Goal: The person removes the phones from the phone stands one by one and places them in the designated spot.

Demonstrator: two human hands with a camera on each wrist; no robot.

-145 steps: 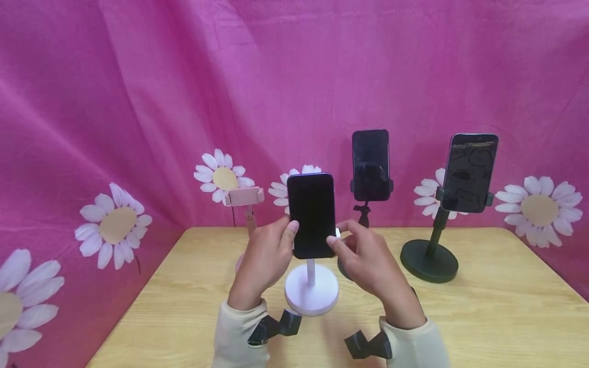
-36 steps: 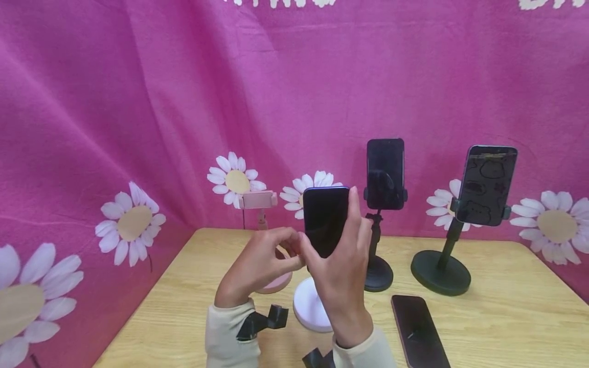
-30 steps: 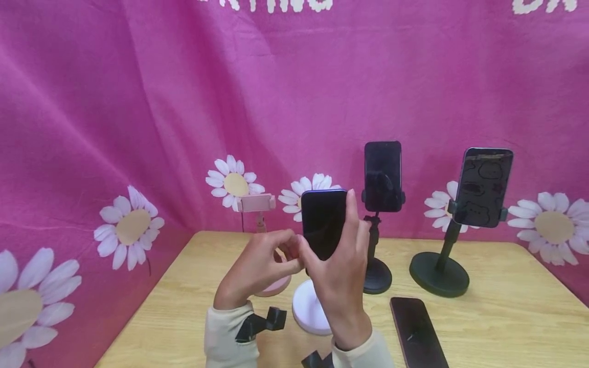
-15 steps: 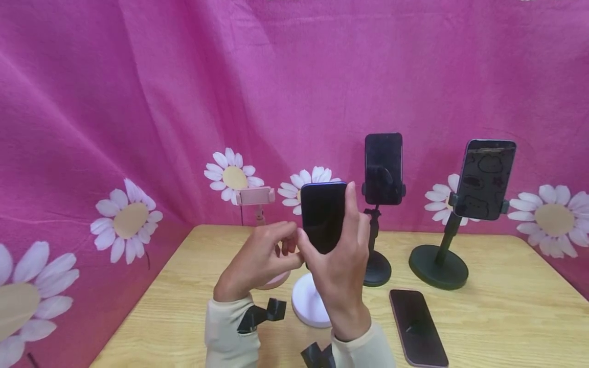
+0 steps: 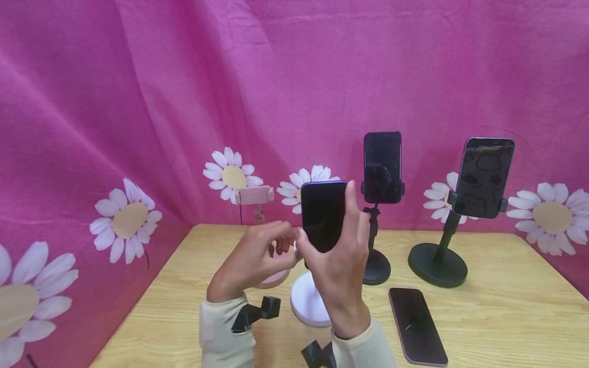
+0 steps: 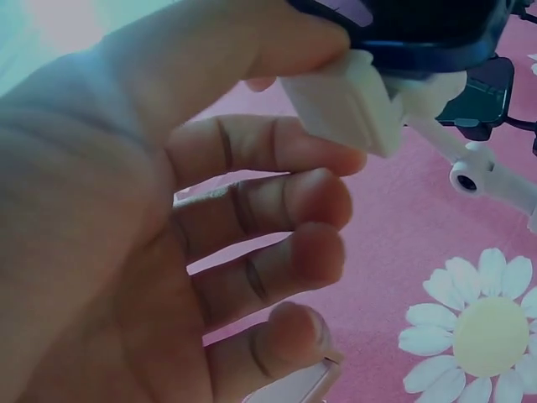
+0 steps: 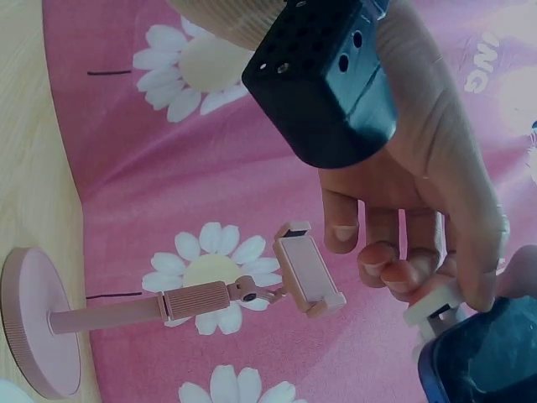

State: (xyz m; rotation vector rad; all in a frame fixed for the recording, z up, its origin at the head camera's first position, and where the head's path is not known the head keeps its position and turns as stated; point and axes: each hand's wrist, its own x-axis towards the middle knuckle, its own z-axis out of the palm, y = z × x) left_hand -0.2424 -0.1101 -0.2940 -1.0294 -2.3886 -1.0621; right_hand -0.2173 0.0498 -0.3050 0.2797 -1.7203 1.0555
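In the head view a dark smartphone (image 5: 322,212) stands upright above the round white base (image 5: 304,302) of a phone stand. My right hand (image 5: 341,268) grips the phone, thumb at its left edge and fingers along its right edge. To its left, my left hand (image 5: 257,253) pinches the white clamp end (image 6: 348,109) at the phone's side between thumb and forefinger. The other left fingers curl loosely beneath, apart from the clamp, as the left wrist view shows. The right hand hides most of the stand's pole.
Behind my left hand stands a pink phone stand (image 7: 185,302) with a bare clamp. Two black stands hold phones, one at the back (image 5: 383,168) and one at the right (image 5: 485,176). Another phone (image 5: 417,326) lies flat on the wooden table (image 5: 497,306). A pink cloth hangs behind.
Since the earliest frame my right hand has moved up around the phone, uncovering the phone lying on the table. Lately my left hand has shifted slightly left, and a white clamp edge shows.
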